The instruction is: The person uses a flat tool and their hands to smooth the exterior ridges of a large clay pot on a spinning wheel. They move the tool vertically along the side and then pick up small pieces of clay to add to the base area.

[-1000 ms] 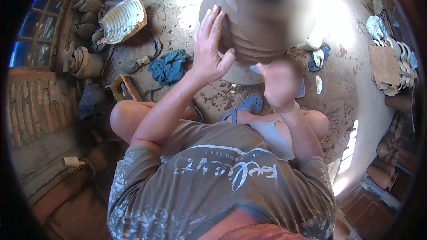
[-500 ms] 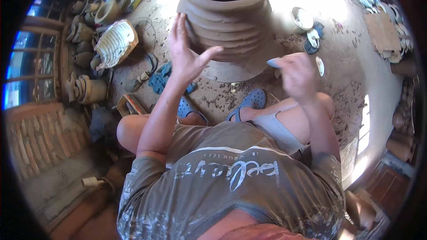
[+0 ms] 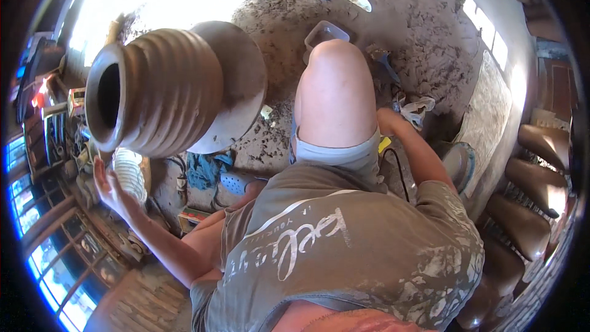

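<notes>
Head view, looking down past the seated person's shirt (image 3: 381, 233). The pot (image 3: 166, 92), brown, ridged and dark-mouthed, was in the upper left, its base on a round disc (image 3: 246, 74). Its mouth faced the left of the view.

The left forearm (image 3: 163, 246) slanted up and outward from the lower left. At its end the left hand (image 3: 112, 192) was raised just below the pot's rim, fingers upward and spread, thumb apart, with nothing in the grip. Whether a fingertip touched the rim could not be told. Close behind that hand lay a pale ribbed piece (image 3: 130, 175); a blue cloth (image 3: 206, 171) was on the floor (image 3: 424, 31) beneath the pot, near a blue shoe (image 3: 236, 182).

The right forearm (image 3: 424, 157) angled up and inward, beside the raised bare knee (image 3: 337, 80). The right hand (image 3: 387, 121) was partly hidden there, so its grip could not be told. A whitish bag (image 3: 418, 110) lay near it, and a small tub (image 3: 314, 29) showed beyond the knee.
</notes>
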`<state>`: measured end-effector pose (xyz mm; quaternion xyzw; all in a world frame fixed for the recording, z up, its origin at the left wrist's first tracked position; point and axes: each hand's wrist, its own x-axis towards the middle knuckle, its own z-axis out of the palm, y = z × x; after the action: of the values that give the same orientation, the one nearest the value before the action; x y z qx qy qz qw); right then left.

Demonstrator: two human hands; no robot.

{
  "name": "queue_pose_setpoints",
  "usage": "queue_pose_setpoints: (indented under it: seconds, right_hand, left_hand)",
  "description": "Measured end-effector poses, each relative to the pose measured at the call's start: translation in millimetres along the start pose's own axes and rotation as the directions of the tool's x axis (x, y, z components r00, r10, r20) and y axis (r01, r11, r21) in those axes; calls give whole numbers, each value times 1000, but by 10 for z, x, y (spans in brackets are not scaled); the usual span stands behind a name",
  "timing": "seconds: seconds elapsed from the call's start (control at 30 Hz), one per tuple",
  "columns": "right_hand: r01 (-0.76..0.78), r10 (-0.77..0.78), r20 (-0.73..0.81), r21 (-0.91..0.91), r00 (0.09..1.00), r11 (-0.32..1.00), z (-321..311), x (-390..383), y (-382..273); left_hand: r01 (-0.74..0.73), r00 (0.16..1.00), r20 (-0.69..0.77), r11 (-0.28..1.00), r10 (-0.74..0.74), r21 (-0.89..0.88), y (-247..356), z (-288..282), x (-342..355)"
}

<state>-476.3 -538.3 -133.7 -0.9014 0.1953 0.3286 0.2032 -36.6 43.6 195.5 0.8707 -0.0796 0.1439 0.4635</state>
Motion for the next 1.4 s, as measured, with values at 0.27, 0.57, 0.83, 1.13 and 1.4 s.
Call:
queue_pose_setpoints:
  seconds: [0.27,0.57,0.83,1.13,1.4]
  right_hand:
    - [-653,803,-209,486,559,581,-881,131,685]
    - [-753,885,-87,492,457,437,-396,316,1733]
    - [-652,982,-42,742,187,156,-506,537,1496]
    - [-805,790,-530,299,306,513,-993,-377,2588]
    - [-801,829,-368,276,422,531,-1143,-105,2710]
  left_hand:
    - [86,897,442,989,-24,-122,117,437,-172]
    - [143,911,391,990,-131,-2,261,491,-215]
    - [134,914,384,991,-128,9,251,424,-234]
    - [123,894,440,991,-86,-56,169,452,-163]
    - [177,903,399,984,-163,1,230,368,-223]
